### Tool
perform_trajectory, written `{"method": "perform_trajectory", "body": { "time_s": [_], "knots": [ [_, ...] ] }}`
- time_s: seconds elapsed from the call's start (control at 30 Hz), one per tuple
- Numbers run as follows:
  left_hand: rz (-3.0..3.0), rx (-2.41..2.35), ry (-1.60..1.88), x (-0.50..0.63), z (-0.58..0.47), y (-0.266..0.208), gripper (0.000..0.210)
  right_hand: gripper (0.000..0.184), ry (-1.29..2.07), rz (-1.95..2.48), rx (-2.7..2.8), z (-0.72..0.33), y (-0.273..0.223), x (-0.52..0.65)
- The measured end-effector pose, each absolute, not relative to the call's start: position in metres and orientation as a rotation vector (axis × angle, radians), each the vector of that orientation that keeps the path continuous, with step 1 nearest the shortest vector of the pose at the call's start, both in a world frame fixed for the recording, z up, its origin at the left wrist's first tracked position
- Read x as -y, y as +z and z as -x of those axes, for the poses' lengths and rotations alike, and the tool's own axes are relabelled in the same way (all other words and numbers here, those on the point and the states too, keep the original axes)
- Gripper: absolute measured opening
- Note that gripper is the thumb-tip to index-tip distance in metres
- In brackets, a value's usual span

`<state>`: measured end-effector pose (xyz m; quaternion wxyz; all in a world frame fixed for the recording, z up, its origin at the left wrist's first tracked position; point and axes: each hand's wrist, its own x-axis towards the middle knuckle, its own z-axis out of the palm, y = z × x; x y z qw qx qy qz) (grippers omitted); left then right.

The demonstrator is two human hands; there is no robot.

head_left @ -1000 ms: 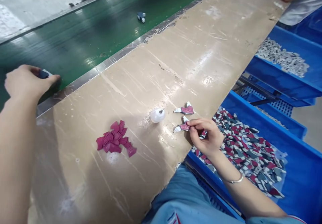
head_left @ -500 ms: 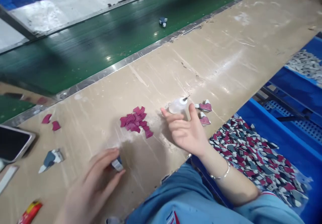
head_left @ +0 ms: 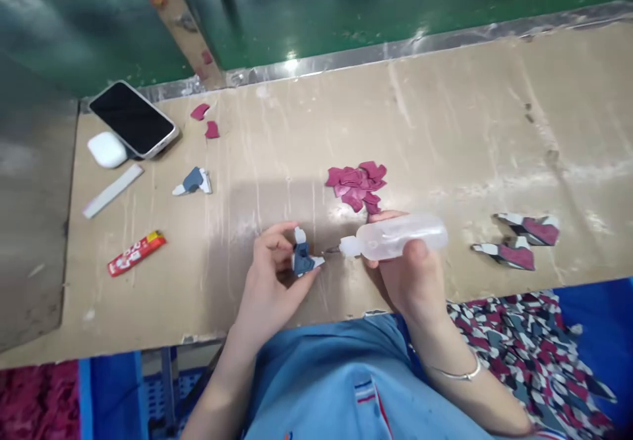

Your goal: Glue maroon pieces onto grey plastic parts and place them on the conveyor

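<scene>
Between the fingers of my left hand [head_left: 270,278] is a small blue-grey and white shaped piece [head_left: 302,258], held just above the table. My right hand [head_left: 415,282] is wrapped around a translucent squeeze bottle [head_left: 400,237], tilted onto its side. Its thin metal nozzle points left, close to the piece; whether they touch I cannot tell. Beyond the hands lies a small pile of maroon cut pieces [head_left: 353,183]. To the right rest two joined pieces with maroon parts [head_left: 517,255]. A similar blue-grey and white piece [head_left: 192,181] lies at the left.
A phone [head_left: 133,120], white case [head_left: 107,150], white strip [head_left: 113,190] and red packet [head_left: 136,253] lie at the left. Behind the table [head_left: 297,123] runs a green belt [head_left: 336,11]. Below the right edge is a blue bin [head_left: 598,321] of mixed pieces.
My right hand has gone from reaching beside the bottle to gripping it and bringing it left. My left hand has turned its piece toward the nozzle. The view has swung left.
</scene>
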<state>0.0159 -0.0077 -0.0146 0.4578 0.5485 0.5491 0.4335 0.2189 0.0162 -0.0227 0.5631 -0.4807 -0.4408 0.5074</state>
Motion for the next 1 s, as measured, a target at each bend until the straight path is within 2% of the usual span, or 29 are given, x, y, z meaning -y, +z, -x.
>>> {"method": "perform_trajectory", "body": {
  "time_s": [0.17, 0.3, 0.47, 1.0],
  "knots": [
    [-1.304, -1.311, 1.096, 0.010, -0.016, -0.017, 0.048, 0.047, 0.778, 1.222, 1.312, -0.205, -0.030, 0.000],
    [-1.282, -1.314, 1.109, 0.010, -0.018, -0.016, 0.049, 0.048, 0.638, 1.293, 1.446, -0.203, -0.027, -0.002],
    [-1.264, -1.303, 1.101, 0.011, -0.018, -0.017, 0.051, 0.053, 0.590, 1.337, 1.470, -0.204, -0.026, -0.001],
    [-1.248, -1.269, 1.065, 0.010, -0.016, -0.013, 0.050, 0.046, 0.507, 1.220, 1.586, -0.205, -0.020, 0.003]
  ]
}}
